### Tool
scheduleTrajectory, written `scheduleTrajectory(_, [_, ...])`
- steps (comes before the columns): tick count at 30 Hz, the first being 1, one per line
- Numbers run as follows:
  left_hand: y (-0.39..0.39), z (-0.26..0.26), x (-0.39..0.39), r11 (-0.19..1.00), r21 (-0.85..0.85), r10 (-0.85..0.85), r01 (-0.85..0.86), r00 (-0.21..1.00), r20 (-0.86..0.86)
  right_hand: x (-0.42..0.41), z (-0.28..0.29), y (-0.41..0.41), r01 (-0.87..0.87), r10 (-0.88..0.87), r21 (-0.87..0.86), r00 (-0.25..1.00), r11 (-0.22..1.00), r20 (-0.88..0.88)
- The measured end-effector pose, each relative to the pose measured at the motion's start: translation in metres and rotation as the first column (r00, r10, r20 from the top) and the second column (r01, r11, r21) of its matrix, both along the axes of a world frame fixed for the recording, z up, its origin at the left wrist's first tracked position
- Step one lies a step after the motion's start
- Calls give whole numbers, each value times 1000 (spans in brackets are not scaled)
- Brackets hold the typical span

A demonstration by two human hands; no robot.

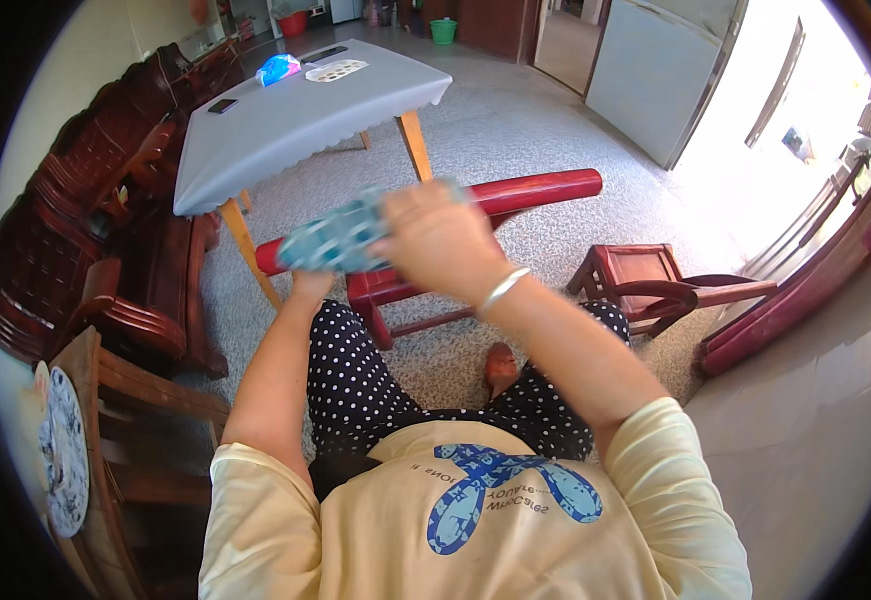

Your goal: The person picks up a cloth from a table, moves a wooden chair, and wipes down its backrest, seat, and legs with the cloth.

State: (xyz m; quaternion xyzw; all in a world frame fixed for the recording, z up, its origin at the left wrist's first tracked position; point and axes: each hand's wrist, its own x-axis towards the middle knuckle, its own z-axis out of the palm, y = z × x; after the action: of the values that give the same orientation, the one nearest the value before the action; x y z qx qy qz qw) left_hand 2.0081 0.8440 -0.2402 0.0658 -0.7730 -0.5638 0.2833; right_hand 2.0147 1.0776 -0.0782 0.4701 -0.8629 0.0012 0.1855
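A blue-green checked cloth (338,234) lies over the left and middle part of a thick, rounded red wooden bar (544,189). My right hand (435,229), blurred by motion and with a bangle on the wrist, has its fingers bent over the cloth's right part. At the left end, the visible part of my left hand (314,282) is just below the cloth; its fingers are hidden. Under the bar stands a red wooden seat (379,289) with legs. How the bar joins the seat is mostly covered by the cloth and my right hand.
Ahead stands a table (278,142) with a grey cover, bearing a tissue pack (278,70) and a phone (222,106). A dark wooden settee (143,277) is on the left, a wooden chair (154,382) nearer. A small red chair (642,274) stands right.
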Motion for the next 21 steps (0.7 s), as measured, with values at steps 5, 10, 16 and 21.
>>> scheduleTrajectory(5, [7, -31, -35, 932, -112, 305, -345, 912, -275, 33, -13, -66, -156, 132, -211, 984, 965, -121])
scheduleTrajectory(10, [-3, -5, -9, 988, 72, 132, -134, 991, 25, 6, -10, -8, -113, 85, -286, 990, 951, -109])
scheduleTrajectory(16, [-4, 1, -1, 986, 155, 39, -68, 982, 185, -68, -24, 146, 146, -176, -572, 984, 807, 3])
scheduleTrajectory(21, [5, 5, -1, 968, 232, 45, -94, 977, 209, -83, -35, 157, 330, -296, -607, 942, 723, 159])
